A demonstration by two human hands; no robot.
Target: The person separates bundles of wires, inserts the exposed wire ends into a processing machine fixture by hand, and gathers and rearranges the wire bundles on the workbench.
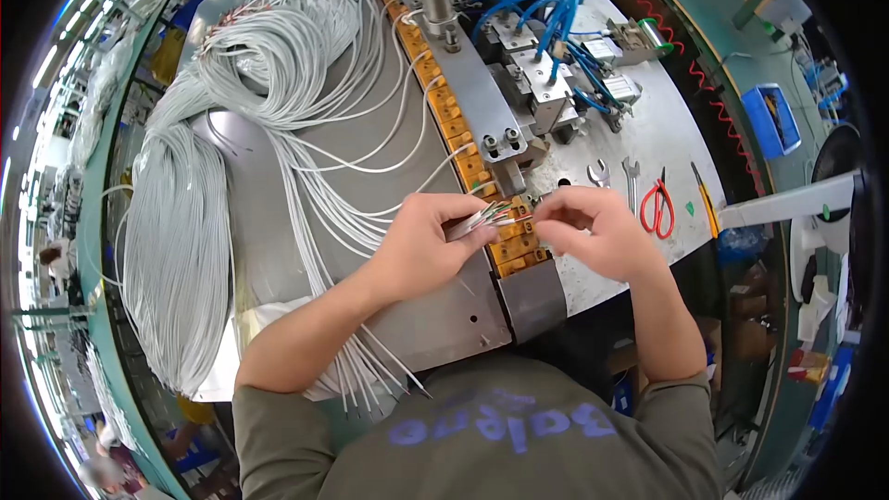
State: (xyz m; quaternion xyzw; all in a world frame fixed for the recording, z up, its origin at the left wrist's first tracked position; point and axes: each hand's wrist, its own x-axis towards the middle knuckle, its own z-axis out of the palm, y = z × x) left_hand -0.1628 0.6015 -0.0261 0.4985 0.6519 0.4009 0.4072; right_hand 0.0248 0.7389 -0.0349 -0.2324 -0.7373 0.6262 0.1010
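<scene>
My left hand [426,245] is closed around the ends of several white cables [474,221], whose thin coloured wires [500,211] fan out toward the right. Close to those wire tips, my right hand [588,230] has thumb and forefinger pinched together; whatever lies between them is too small to make out. Both hands are above the front part of a row of orange blocks [519,247]. Single white cables lead into blocks farther back in that row. A large bundle of white cables [181,250] hangs over the left side of the metal table.
Behind the hands stands a metal press [482,106] beside pneumatic parts with blue tubes [556,18]. Wrenches [632,185], red-handled scissors [657,211] and orange-handled pliers [708,208] lie on the right plate. A blue bin [770,120] is at the far right.
</scene>
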